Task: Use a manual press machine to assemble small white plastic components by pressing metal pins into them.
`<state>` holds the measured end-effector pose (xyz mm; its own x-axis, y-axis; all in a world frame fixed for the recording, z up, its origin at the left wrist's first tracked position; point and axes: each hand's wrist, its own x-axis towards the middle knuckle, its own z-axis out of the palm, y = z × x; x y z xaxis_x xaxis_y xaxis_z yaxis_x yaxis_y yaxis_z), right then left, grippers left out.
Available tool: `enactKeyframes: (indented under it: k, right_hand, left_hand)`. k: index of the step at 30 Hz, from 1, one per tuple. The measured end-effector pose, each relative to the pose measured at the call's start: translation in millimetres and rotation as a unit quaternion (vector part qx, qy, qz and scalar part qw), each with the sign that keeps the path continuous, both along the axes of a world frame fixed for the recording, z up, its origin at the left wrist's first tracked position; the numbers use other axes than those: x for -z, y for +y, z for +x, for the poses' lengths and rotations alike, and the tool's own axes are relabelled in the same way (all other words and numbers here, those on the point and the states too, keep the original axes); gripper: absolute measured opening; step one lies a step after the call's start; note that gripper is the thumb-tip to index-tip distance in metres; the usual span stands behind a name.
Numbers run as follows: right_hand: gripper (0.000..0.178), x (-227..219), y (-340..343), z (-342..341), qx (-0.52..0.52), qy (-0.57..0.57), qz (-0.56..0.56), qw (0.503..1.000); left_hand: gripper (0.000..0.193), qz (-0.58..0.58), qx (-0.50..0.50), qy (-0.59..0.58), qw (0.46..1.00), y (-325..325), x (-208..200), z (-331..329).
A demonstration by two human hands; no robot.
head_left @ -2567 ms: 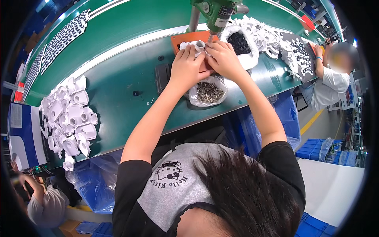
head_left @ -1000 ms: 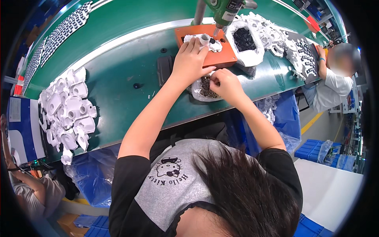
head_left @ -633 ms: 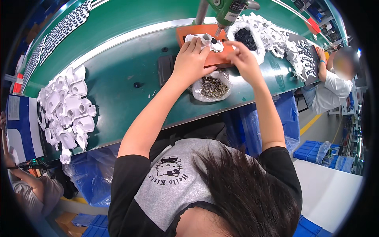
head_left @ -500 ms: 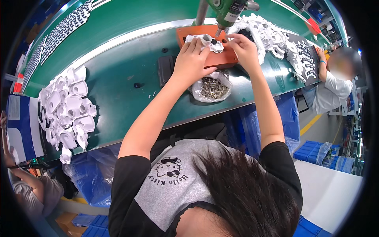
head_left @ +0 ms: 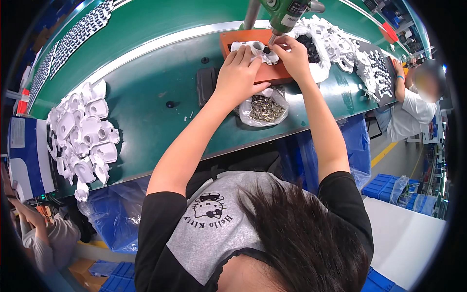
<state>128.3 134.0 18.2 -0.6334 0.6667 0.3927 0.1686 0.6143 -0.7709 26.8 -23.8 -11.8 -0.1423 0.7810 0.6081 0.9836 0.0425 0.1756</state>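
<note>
White part point(head_left: 256, 50): on orange block point(head_left: 275, 74), tube end up, near green tool head point(head_left: 288, 14).
Left hand point(head_left: 234, 80): fingers together on the part's near-left side, thumb spread.
Right hand point(head_left: 294, 57): thumb and forefinger tips together at tool tip; can't tell what's pinched.
Fastener bag point(head_left: 265, 109): open, just this side of block.
</note>
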Motion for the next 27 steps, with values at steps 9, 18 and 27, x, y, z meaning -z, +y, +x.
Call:
enactKeyframes:
  k: [9,18,27]
  right_hand:
    - [0.025,4,6,-4,-0.014,-0.048,0.032,0.998]
    - [0.021,3,4,2,-0.054,-0.037,-0.013,0.998]
    - [0.021,4,-23,18,-0.029,-0.095,0.387,0.917]
  left_hand:
    - [0.062,0.007,-0.001,-0.001,1.000,1,1,1]
    - [0.062,0.011,-0.008,0.003,1.000,1,2,0]
    - [0.066,0.008,0.001,-0.014,1.000,-1,-1,2]
